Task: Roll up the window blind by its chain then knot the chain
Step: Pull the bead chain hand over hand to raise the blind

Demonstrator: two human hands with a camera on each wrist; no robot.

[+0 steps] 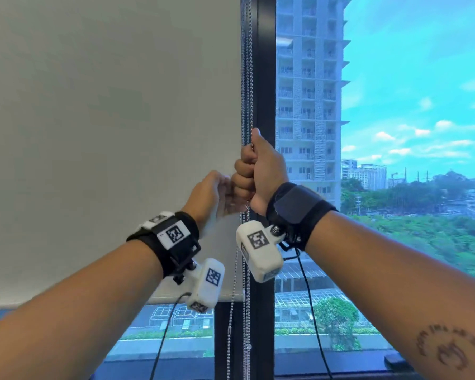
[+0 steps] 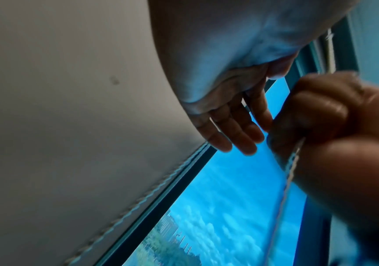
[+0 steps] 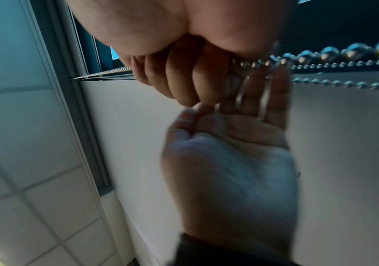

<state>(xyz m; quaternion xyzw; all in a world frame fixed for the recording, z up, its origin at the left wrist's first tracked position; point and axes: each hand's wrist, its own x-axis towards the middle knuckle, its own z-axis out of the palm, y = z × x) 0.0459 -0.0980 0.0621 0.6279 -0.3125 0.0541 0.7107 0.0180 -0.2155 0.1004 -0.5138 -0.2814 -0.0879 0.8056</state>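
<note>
A pale grey roller blind covers the left pane, and its bottom rail hangs low on the window. The metal bead chain runs down the blind's right edge along the frame. My right hand grips the chain in a fist, thumb up; in the right wrist view its curled fingers close round the bead chain. My left hand is open just left of the fist and holds nothing. In the left wrist view its straight fingers reach beside the right fist, with the chain trailing below.
A black window mullion stands right behind the chain. The loose lower loop of chain hangs below my wrists. Camera cables dangle from both wrists. A tower block and trees show through the right pane.
</note>
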